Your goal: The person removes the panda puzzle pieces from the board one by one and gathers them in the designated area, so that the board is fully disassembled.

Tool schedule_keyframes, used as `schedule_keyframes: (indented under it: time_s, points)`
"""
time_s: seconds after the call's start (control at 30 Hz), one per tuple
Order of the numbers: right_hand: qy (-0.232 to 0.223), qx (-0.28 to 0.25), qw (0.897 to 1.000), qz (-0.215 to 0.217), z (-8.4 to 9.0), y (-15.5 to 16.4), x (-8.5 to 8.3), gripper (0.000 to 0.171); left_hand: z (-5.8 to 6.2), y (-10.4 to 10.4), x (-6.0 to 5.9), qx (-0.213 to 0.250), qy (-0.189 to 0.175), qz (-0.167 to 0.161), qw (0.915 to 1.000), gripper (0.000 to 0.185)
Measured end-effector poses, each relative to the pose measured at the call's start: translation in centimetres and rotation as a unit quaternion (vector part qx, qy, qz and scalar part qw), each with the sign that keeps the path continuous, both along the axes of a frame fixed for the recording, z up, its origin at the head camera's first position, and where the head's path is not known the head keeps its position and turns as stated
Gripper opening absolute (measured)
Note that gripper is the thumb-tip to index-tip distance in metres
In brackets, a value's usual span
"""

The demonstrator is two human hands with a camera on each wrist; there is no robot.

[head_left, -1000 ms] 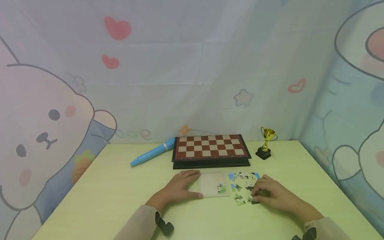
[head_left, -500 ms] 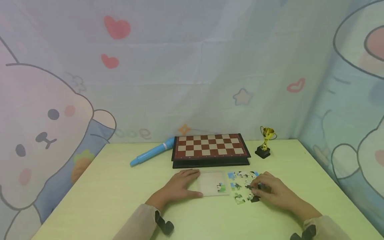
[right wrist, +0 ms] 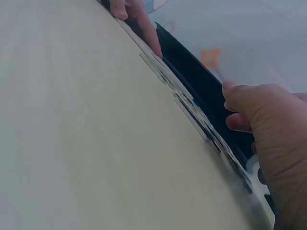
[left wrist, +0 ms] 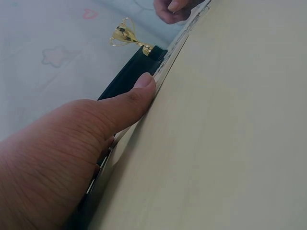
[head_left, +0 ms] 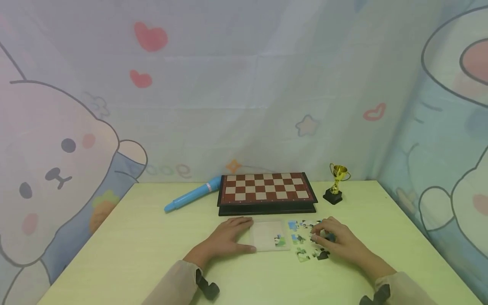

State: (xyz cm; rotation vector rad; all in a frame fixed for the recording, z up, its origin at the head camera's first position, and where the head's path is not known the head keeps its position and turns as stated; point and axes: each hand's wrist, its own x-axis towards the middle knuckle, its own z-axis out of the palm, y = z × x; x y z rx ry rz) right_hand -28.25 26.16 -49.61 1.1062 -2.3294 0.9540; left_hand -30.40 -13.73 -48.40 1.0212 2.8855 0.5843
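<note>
In the head view, my left hand (head_left: 225,238) rests at the left side of a pale square puzzle tray (head_left: 263,248). Its straight fingers lie by the upper left corner, and the thumb (left wrist: 136,98) lies along the near edge. One green panda jigsaw piece (head_left: 280,240) sits in the tray's lower right corner. My right hand (head_left: 339,240) hovers over loose jigsaw pieces (head_left: 303,254) just right of the tray, hiding some. Thumb and fingertips stand slightly apart in the right wrist view, where this hand (right wrist: 273,120) shows nothing between them.
Behind the tray lies a folded chessboard case (head_left: 267,190) with a red and white checkered top. A blue pen-shaped object (head_left: 192,198) lies to its left. At the back right a small gold trophy cup (head_left: 336,182) stands on a black base. Printed cloth hangs behind the table.
My right hand has shifted left across the loose pieces, uncovering the dark piece at their near right. My left hand stays at the tray, and the piece in the tray has not moved.
</note>
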Motion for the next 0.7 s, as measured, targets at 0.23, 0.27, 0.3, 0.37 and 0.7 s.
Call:
schedule_keyframes:
  time_s: [0.23,0.27,0.3,0.37,0.7]
  points:
    - [0.0,0.033,0.998,0.053,-0.1,-4.2,-2.4,0.017,-0.2,0.1,0.1,0.003,0.001,0.0,1.0,0.091]
    - [-0.004,0.041,0.997,0.059,-0.2,-4.9,-2.6,0.017,-0.3,0.1,0.1,0.003,0.001,-0.001,1.0,0.09]
    - [-0.007,0.053,0.997,0.06,-0.1,-5.6,-2.6,0.017,-0.4,0.1,0.1,0.003,0.001,-0.002,1.0,0.09]
    - [-0.027,0.078,0.995,0.056,0.3,-6.8,-2.4,0.02,-0.3,0.2,0.1,0.002,0.001,-0.002,1.0,0.09]
    - [-0.066,0.104,0.992,0.002,0.7,-8.3,-1.7,0.022,0.1,0.1,0.3,0.01,-0.003,0.001,0.9999,0.089]
